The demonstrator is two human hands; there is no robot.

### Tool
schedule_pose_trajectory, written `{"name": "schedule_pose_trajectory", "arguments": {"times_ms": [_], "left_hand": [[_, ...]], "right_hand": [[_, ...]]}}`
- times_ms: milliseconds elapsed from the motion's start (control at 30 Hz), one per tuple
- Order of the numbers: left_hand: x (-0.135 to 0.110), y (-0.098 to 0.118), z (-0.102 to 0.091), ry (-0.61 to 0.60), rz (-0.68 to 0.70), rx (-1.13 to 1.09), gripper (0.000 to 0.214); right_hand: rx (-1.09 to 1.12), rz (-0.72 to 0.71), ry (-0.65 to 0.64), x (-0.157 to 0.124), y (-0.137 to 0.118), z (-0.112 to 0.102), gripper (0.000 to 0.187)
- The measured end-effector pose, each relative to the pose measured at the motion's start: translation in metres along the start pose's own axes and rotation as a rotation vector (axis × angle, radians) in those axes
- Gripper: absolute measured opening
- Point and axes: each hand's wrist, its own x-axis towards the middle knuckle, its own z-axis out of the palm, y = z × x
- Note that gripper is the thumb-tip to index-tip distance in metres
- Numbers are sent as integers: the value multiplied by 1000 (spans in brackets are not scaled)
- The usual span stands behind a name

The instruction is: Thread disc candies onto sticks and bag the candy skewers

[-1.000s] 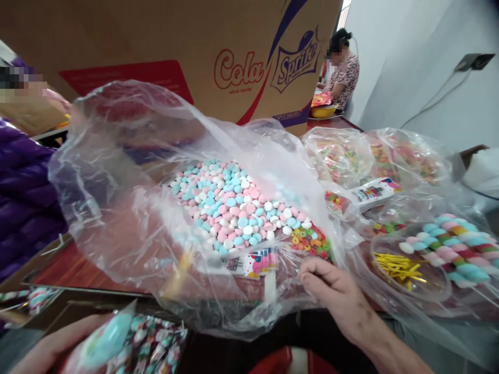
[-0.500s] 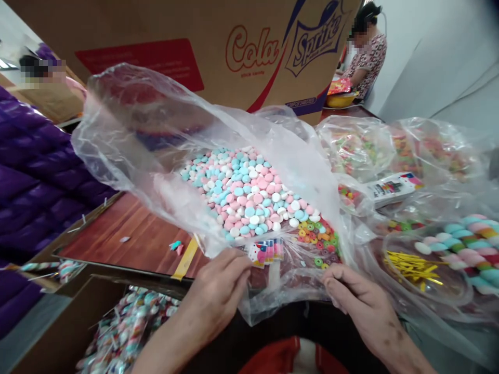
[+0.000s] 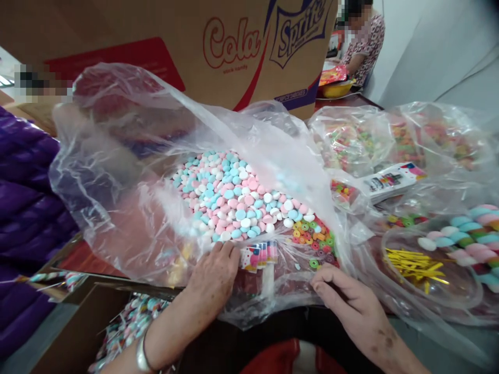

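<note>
A large clear plastic bag (image 3: pixel 128 228) lies spread over the table, with a heap of pink, white and blue button-shaped candies (image 3: pixel 234 200) in it. My left hand (image 3: pixel 214 272) rests palm down on the plastic at the heap's front edge, fingers stretched forward and the thumb side hidden. Right beside its fingertips is a fanned stack of small printed packets (image 3: pixel 259 255). My right hand (image 3: pixel 346 293) is closed, thumb against curled fingers, at the near edge of the plastic, which it appears to pinch. Fruit-coloured ring candies (image 3: pixel 315 239) lie just beyond it.
A tall cardboard carton (image 3: pixel 156 31) stands behind. On the right are bagged candies (image 3: pixel 358 140), printed cards (image 3: pixel 392 182), a clear tray of gold twist ties (image 3: pixel 415 267) and twisted marshmallows (image 3: pixel 468 239). Below left, a box holds wrapped candies (image 3: pixel 132 322). Another person (image 3: pixel 366 47) sits far right.
My left hand has moved left and forward, going from a pinch to lying on the plastic. The bag's left side has spread over the bare tabletop. The right hand stays near the same spot.
</note>
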Motion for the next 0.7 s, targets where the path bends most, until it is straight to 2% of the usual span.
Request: {"name": "schedule_pose_trajectory", "arguments": {"times_ms": [133, 300, 467, 567, 700], "left_hand": [[8, -5, 4, -56, 19, 6, 29], [17, -8, 3, -105, 142, -37, 24], [23, 1, 8, 19, 191, -48, 32], [21, 1, 9, 75, 179, -106, 24], [16, -8, 12, 214, 133, -363, 22]], "right_hand": [[24, -57, -21, 5, 9, -6, 25], [88, -97, -96, 11, 21, -12, 22], [47, -177, -131, 13, 21, -13, 18], [12, -222, -111, 13, 20, -12, 17], [12, -133, -119, 11, 19, -10, 19]]}}
